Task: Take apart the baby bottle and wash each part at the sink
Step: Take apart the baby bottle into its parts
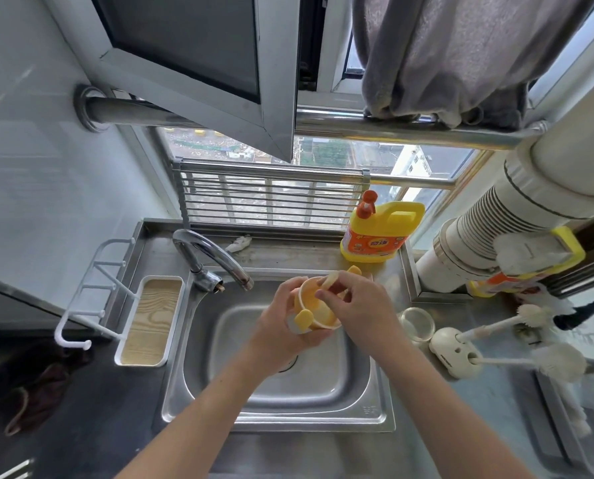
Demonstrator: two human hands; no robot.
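Head view, entries placed by the sink: yellow handled bottle collar held above the basin, left hand with fingers curled round its underside, right hand with fingers pinching a pale piece at the collar's upper rim. Clear glass bottle body lies on the bench just right of the sink, brush holder beside it. Yellow detergent jug stands behind the sink, faucet at its back left.
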